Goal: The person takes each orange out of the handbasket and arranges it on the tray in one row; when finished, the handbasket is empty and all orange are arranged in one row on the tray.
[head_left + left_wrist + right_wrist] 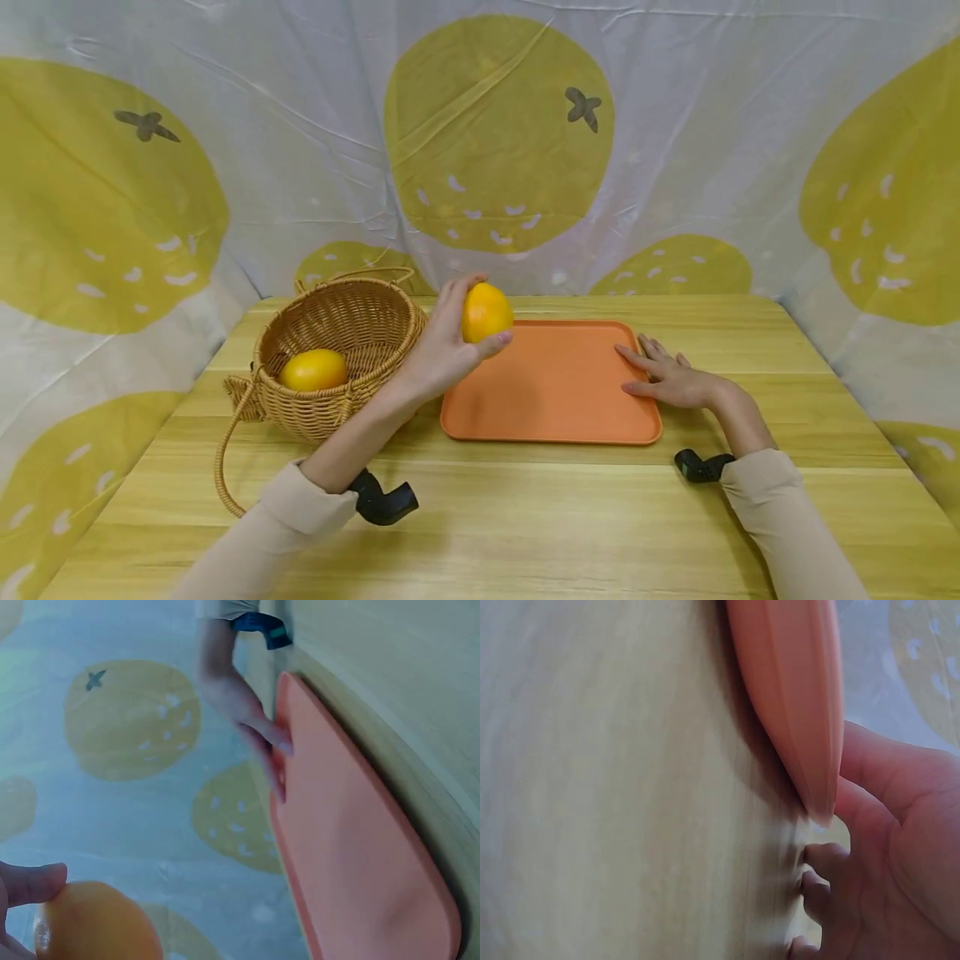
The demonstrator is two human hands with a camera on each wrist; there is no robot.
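The left hand (pixel 442 350) holds an orange (pixel 487 312) in the air, fingers and thumb curled round it, above the gap between a wicker basket (pixel 360 333) and the near-left corner of an orange tray (pixel 551 383); the fruit touches neither. In the left wrist view the same orange (pixel 94 922) sits at the bottom left with the thumb tip (pixel 34 883) pressed against its top. A second orange (pixel 313 370) lies inside the basket, against its left wall, and the basket's long loop handle (pixel 225 450) trails down onto the wooden table (pixel 525 517) in front. The right hand (pixel 670 379) rests on the right edge of the tray, fingers fairly straight and slightly spread over its rim, palm downward. The right wrist view shows that hand (pixel 889 847) close up with the tray edge (pixel 795 705) against the base of the thumb; the other fingers look loosely bent toward the tabletop, though the blur makes it hard to say whether they touch the wood. Both forearms wear beige sleeves (pixel 780 517), each with a black camera mount (pixel 382 498) strapped at the wrist. A cloth backdrop (pixel 495 133) printed with large yellow fruits hangs behind and around the table.
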